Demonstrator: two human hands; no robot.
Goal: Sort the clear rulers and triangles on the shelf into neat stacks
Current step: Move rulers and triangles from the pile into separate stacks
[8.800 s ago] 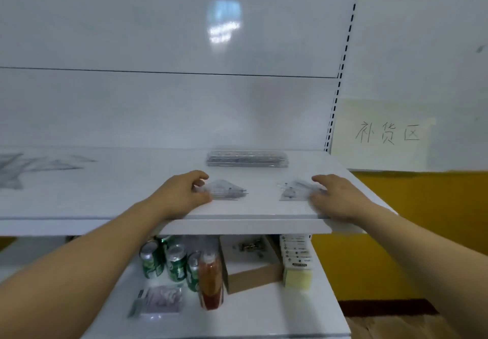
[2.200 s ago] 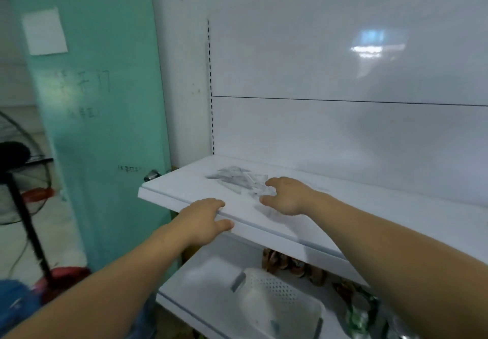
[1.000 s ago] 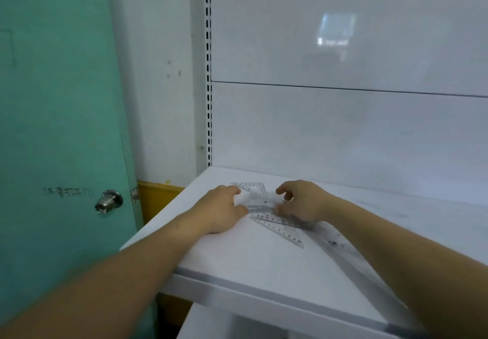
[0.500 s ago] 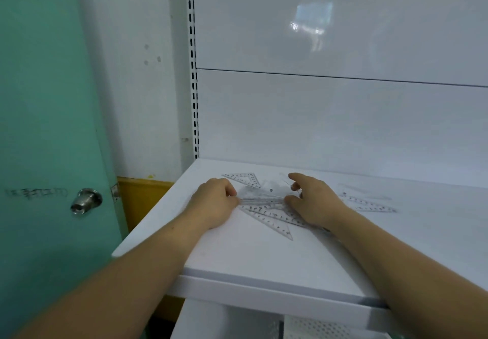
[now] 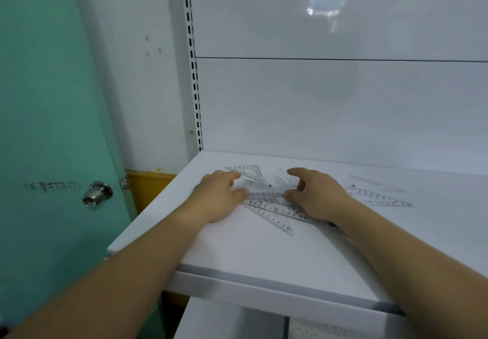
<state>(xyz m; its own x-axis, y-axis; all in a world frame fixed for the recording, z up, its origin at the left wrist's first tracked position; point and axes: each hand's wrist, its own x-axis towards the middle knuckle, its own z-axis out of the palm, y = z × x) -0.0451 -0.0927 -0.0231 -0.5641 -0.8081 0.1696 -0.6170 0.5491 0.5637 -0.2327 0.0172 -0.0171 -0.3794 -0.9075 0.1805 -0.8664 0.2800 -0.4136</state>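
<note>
A loose pile of clear rulers and triangles (image 5: 266, 193) lies at the left end of the white shelf (image 5: 258, 254). My left hand (image 5: 219, 199) pinches the pile's left side and my right hand (image 5: 317, 196) pinches its right side, fingers curled around the clear plastic between them. One clear triangle (image 5: 247, 171) pokes out behind my left hand. A long triangle (image 5: 274, 216) points toward the shelf front under my right hand. Another clear triangle (image 5: 380, 197) lies apart to the right.
A green door (image 5: 52, 127) with a metal knob (image 5: 96, 193) stands left of the shelf. The shelf's slotted upright (image 5: 194, 74) and white back panel (image 5: 343, 101) rise behind the pile. A lower shelf (image 5: 237, 323) shows beneath.
Both hands have closed in on the pile from either side and now pinch it between them. The view has drawn a little nearer to the shelf's left end.
</note>
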